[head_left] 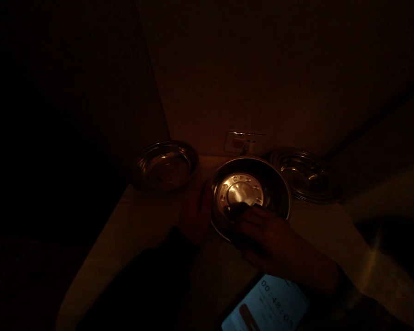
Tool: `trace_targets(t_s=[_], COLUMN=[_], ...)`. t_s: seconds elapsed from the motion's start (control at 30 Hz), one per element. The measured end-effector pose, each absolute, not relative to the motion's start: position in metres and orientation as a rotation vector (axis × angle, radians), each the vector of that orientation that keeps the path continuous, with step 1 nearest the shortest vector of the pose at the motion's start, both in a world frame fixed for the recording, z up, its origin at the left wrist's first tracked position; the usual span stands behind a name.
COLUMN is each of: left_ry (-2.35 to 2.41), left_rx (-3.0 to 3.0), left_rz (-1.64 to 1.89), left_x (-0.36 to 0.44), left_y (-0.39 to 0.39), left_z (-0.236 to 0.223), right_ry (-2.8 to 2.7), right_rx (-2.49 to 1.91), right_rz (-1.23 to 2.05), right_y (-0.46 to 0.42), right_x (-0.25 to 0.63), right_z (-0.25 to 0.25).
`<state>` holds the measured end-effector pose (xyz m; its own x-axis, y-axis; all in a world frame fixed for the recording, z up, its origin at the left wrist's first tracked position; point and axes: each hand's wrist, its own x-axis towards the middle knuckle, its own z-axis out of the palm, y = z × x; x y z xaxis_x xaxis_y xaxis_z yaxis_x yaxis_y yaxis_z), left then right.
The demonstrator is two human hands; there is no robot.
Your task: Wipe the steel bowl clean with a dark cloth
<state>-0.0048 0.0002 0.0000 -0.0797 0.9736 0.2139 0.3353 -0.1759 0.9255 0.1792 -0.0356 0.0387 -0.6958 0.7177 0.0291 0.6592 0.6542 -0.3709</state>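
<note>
A round metal bowl [244,186] with a shiny patterned bottom stands in the middle of the table. My left hand [197,214] is at its left side, its fingers and thumb against the rim and outer wall, holding it. Over the front rim reaches my right hand [264,232], with bent fingers inside the bowl. A dark shape lies under those fingertips, too dim to make out. Close below my right forearm, a phone [267,305] glows with a running timer on its screen.
On the left of the pale wooden table [124,234] sits a shallow metal dish [165,168]. Several metal plates [305,177] are stacked at the right. Behind the bowl, the wall carries a socket panel [244,142] with a plug in it. The room is very dark.
</note>
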Motion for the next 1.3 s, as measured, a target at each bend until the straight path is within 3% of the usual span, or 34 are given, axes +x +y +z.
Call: trace_targets(t_s=[1.3], left_ry=[1.486], left_rx=[1.531], left_rz=[1.224], left_x=[-0.0026], left_y=[-0.0027], left_z=[-0.0012], right_ry=[-2.685], right_rx=[-1.122], right_rz=[0.447], right_y=[-0.0366], right_x=[0.1802], right_z=[0.0346])
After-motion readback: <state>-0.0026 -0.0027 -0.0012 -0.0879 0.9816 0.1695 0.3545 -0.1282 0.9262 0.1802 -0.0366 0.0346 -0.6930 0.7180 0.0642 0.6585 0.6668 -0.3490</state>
